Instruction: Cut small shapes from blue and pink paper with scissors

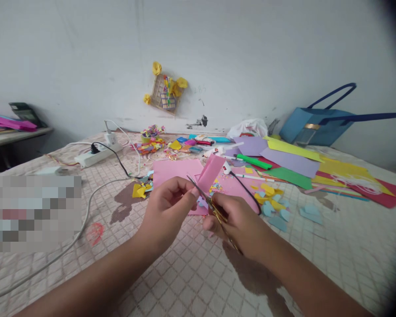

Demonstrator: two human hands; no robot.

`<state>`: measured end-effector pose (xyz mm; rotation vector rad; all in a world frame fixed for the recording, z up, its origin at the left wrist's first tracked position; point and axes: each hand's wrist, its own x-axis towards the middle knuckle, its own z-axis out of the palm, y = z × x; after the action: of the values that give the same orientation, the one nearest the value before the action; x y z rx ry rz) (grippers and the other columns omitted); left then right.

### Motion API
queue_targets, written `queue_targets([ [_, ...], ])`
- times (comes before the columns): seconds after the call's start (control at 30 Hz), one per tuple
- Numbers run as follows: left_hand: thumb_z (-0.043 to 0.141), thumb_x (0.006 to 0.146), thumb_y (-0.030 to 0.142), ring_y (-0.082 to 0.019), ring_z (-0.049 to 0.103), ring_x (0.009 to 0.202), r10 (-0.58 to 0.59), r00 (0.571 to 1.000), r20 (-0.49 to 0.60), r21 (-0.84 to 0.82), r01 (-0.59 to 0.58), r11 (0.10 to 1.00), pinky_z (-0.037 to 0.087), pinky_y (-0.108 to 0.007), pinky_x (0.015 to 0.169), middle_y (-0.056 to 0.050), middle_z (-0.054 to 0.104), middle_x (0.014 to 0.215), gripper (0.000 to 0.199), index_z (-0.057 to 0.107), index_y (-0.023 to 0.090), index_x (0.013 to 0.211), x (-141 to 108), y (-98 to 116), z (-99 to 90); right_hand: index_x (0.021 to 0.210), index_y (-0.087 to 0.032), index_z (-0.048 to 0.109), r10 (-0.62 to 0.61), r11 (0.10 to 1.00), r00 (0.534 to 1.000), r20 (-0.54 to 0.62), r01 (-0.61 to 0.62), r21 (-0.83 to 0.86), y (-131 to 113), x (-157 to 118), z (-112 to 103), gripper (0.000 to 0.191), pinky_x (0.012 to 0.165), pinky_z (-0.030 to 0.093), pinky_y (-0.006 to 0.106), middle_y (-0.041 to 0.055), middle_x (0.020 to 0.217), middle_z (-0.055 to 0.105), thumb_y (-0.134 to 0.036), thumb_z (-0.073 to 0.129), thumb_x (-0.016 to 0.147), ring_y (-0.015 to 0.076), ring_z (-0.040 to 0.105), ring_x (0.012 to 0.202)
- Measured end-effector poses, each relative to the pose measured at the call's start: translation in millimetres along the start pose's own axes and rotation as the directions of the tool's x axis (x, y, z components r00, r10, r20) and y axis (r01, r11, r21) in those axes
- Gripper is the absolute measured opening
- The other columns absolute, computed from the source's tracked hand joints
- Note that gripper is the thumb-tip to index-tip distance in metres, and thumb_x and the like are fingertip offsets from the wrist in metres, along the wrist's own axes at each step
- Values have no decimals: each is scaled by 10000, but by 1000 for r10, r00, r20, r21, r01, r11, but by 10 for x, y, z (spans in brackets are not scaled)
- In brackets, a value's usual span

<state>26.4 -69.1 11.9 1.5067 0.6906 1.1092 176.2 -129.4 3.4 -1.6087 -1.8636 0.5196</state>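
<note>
Between my hands, above the table, is a strip of pink paper (211, 171) that looks folded. My left hand (170, 211) pinches its lower end between thumb and fingers. A pair of scissors (217, 212) with gold-coloured handles is in my right hand (239, 222), its fingers wrapped round the loops. The blades point up and left, crossing close to the left fingertips at the strip's lower end. Beneath both hands lies a larger pink sheet (174, 169) with small coloured scraps on it. Whether the blades touch the paper I cannot tell.
Yellow and light blue paper scraps (272, 198) lie to the right, by a glue gun (227, 167) with a black cord. Coloured sheets (290, 163) and a blue bag (317, 125) are farther right. A power strip (97, 154) stands left, its white cable crossing the tablecloth.
</note>
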Motion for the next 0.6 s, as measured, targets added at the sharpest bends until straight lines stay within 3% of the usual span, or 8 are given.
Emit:
queue_targets([
  [0.6,598,730,206,-63,492,527,-95,994,58,-209,105,972,403,-190,519,39,531,584,101,542,158,661,-32,-36,53,733,-196,430,-23,1000,1000,-1,23,17,20,-5,32,259,486,283,252,-16,653,517,-410,523,848,128,455,576],
])
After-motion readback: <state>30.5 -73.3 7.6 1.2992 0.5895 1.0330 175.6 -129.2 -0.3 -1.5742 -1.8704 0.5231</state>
